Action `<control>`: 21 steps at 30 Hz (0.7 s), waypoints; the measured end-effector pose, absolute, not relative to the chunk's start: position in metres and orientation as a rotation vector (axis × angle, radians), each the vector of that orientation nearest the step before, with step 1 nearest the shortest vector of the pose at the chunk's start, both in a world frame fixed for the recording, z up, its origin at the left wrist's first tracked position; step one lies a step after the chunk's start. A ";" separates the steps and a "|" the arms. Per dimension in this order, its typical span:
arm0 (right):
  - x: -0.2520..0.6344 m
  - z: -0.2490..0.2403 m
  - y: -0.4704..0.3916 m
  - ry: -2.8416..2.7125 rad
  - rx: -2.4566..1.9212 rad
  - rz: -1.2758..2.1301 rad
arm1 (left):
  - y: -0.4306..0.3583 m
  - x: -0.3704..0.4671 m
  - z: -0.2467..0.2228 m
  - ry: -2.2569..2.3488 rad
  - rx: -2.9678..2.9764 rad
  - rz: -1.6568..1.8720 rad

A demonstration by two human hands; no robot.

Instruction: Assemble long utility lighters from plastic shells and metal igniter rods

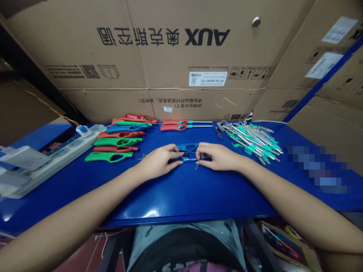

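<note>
Near the middle of the table, my left hand point(159, 161) is closed in a pinch at the left end of an opened blue lighter casing point(187, 146). Thin white wire point(189, 159) runs across the casing between my hands. My right hand point(219, 156) is closed at the casing's right end, with a small thin brownish strip point(196, 166) sticking down from its fingertips. What lies under the fingers is partly hidden. Some short loose metal wires point(143, 156) lie just left of my left hand.
Red, green and blue lighter handles point(117, 142) lie stacked at left. Two red long-nosed lighters point(174, 127) rest at the back. A pile of metal lighter tubes with green parts point(252, 139) and a small screwdriver point(219, 133) are at right. A white power strip point(64, 153) borders the left.
</note>
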State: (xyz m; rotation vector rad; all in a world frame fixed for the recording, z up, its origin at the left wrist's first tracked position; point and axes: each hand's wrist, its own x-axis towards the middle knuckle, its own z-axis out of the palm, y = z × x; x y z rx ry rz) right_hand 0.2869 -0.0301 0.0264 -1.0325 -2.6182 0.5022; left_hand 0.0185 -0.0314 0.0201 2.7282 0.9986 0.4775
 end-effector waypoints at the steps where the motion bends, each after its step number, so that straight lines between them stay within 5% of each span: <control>1: 0.287 0.026 -0.030 -2.622 -1.040 0.496 | -0.032 0.019 0.020 1.007 2.746 0.460; 10: 0.286 0.028 -0.032 -2.653 -1.027 0.468 | -0.044 0.026 0.031 1.091 3.041 0.273; 21: 0.275 0.025 -0.039 -2.614 -1.099 0.243 | -0.041 0.026 0.019 0.943 2.672 0.569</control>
